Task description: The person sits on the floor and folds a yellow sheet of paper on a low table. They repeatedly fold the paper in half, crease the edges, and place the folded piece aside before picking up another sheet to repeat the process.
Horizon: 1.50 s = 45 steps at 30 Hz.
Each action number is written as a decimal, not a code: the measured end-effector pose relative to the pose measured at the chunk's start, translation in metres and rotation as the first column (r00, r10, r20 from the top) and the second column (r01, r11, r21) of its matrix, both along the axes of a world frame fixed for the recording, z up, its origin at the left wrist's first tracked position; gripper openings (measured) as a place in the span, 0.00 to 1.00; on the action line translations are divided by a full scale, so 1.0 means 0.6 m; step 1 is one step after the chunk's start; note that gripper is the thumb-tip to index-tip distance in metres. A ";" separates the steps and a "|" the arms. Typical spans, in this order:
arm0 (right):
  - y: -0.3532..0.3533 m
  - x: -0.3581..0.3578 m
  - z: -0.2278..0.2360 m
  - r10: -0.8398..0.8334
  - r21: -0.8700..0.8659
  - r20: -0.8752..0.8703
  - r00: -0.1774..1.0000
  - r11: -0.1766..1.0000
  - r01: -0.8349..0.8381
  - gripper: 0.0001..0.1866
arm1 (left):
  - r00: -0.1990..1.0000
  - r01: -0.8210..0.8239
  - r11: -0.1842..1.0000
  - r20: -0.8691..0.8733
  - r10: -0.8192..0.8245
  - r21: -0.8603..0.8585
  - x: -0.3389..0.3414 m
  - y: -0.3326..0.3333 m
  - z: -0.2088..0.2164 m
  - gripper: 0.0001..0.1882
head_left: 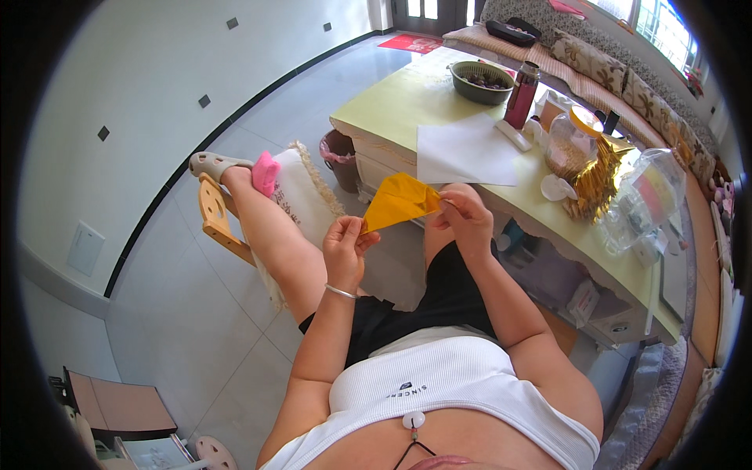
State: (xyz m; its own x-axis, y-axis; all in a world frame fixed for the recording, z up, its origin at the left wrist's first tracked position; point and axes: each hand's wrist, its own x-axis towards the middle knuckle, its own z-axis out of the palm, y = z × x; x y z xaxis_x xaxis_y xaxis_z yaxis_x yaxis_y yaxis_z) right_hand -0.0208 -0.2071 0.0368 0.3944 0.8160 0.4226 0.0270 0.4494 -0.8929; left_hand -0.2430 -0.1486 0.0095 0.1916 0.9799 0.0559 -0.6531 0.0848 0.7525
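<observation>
A folded sheet of yellow paper [401, 202] is stretched between my two hands above my lap, its upper edge coming to a peak and its surface creased. My left hand [348, 244] pinches its lower left corner between thumb and fingers. At the other end, my right hand [467, 219] grips the right corner with its fingertips. On the table beside my right hand lies a white sheet of paper [462, 149]. Farther right is a heap of shiny gold folded paper [595, 184].
The pale yellow table [384, 102] carries a green basket [478, 92] of dark items, a dark red thermos [521, 95], a clear jar with a yellow lid [570, 141] and a clear plastic bag [646, 196]. A waste bin [341, 174] stands by it. My left leg rests on a cushioned wooden chair [215, 207].
</observation>
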 end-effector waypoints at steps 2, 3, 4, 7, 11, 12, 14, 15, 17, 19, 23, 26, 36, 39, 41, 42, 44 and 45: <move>-0.004 -0.004 0.004 -0.001 0.022 0.046 0.999 1.000 0.000 0.09 | 0.999 -0.003 1.000 -0.039 0.004 0.011 -0.006 -0.005 0.004 0.03; -0.005 -0.004 0.004 0.008 0.040 0.071 0.997 0.999 -0.011 0.10 | 0.999 -0.002 1.000 -0.045 0.003 0.019 -0.008 -0.008 0.005 0.03; -0.007 -0.005 0.004 0.016 0.056 0.094 0.995 0.998 -0.021 0.10 | 0.999 0.000 1.000 -0.053 0.001 0.026 -0.010 -0.011 0.008 0.04; -0.009 -0.005 0.003 0.056 0.111 0.136 0.989 0.991 -0.071 0.10 | 0.999 -0.008 1.000 -0.050 0.009 0.007 -0.015 -0.019 0.017 0.09; -0.021 -0.005 0.017 0.120 0.002 0.024 0.993 0.993 -0.120 0.10 | 0.996 -0.003 1.000 -0.087 0.003 -0.002 -0.020 -0.028 0.021 0.13; -0.021 -0.003 0.022 0.126 -0.031 0.015 0.992 0.992 -0.125 0.10 | 0.995 -0.005 1.000 -0.101 0.006 0.003 -0.021 -0.029 0.020 0.14; -0.022 -0.001 0.028 0.158 -0.090 -0.006 0.987 0.983 -0.158 0.10 | 0.992 -0.013 1.000 -0.123 0.015 0.018 -0.024 -0.031 0.016 0.14; -0.023 0.001 0.031 0.184 -0.114 -0.015 0.983 0.976 -0.184 0.10 | 0.991 -0.018 0.999 -0.129 0.021 0.029 -0.025 -0.032 0.013 0.13; -0.027 0.006 0.039 0.223 -0.166 -0.026 0.975 0.960 -0.224 0.11 | 0.988 -0.029 0.998 -0.148 0.036 0.048 -0.028 -0.033 0.011 0.13; -0.031 0.012 0.046 0.250 -0.222 -0.030 0.968 0.942 -0.251 0.12 | 0.983 -0.043 0.997 -0.173 0.054 0.064 -0.030 -0.033 0.012 0.13; -0.032 0.023 0.046 0.281 -0.316 -0.029 0.959 0.908 -0.275 0.11 | 0.965 -0.068 0.994 -0.248 0.088 0.088 -0.030 -0.033 0.011 0.13; -0.032 0.029 0.048 0.298 -0.409 -0.036 0.954 0.867 -0.286 0.10 | 0.938 -0.081 0.992 -0.329 0.108 0.094 -0.035 -0.033 0.012 0.13; -0.024 0.019 0.022 0.235 -0.351 0.005 0.972 0.910 -0.218 0.05 | 0.873 -0.052 0.998 -0.484 0.062 0.034 -0.051 -0.034 0.014 0.07; -0.027 0.018 0.028 0.221 -0.338 -0.003 0.975 0.918 -0.209 0.04 | 0.901 -0.027 1.000 -0.434 0.030 0.013 -0.049 -0.036 0.015 0.07; -0.027 0.021 0.029 0.211 -0.336 -0.037 0.977 0.918 -0.211 0.04 | 0.909 -0.024 1.000 -0.417 0.018 -0.010 -0.042 -0.037 0.024 0.06; -0.026 0.021 0.029 0.205 -0.340 -0.053 0.977 0.917 -0.211 0.04 | 0.901 -0.032 0.999 -0.434 0.020 -0.021 -0.040 -0.039 0.029 0.06; -0.027 0.023 0.033 0.205 -0.337 -0.019 0.979 0.920 -0.199 0.04 | 0.867 -0.018 1.000 -0.499 0.003 -0.024 -0.037 -0.037 0.030 0.05; -0.029 0.024 0.034 0.211 -0.331 0.029 0.977 0.924 -0.189 0.04 | 0.837 0.005 1.000 -0.547 -0.015 -0.020 -0.040 -0.037 0.022 0.05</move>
State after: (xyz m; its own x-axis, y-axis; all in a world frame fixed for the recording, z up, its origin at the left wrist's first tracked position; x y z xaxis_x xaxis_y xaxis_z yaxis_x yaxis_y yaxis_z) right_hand -0.0065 -0.2246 0.0575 0.1899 0.9718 0.1398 0.0275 0.1371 -0.9902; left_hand -0.2668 -0.1707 0.0226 0.1957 0.9776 -0.0779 -0.1343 0.1054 0.9853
